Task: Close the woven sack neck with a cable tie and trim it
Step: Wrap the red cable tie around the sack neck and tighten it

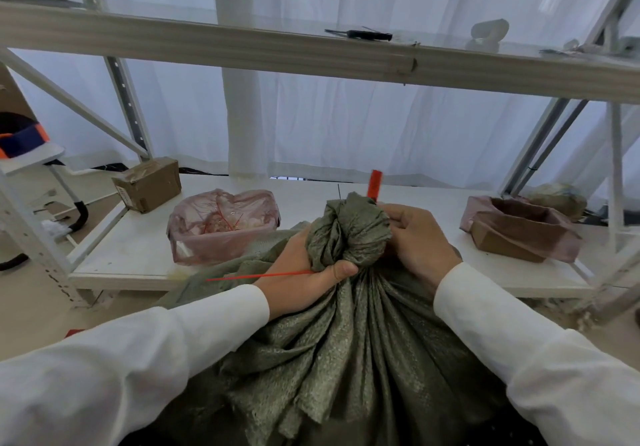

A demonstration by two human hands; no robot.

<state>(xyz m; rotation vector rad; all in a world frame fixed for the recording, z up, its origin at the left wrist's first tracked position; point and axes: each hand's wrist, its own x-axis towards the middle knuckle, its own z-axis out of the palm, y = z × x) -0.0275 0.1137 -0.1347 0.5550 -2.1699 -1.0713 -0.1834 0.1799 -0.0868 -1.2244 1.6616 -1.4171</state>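
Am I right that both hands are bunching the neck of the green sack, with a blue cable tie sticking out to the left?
Nearly. The head view shows the left hand and right hand gripping the bunched neck of the green sack, and the cable tie does stick out to the left, but it is red, not blue.

Pink-lined bin (221, 227) and brown box (519, 234) flank bare shelf (301, 191).

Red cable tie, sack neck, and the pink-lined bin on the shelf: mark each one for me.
red cable tie (263, 275): head view, on the thin tail sticking out left of the left hand.
sack neck (349, 231): head view, on the bunched green fabric between the hands.
pink-lined bin (194, 248): head view, on its front wall.
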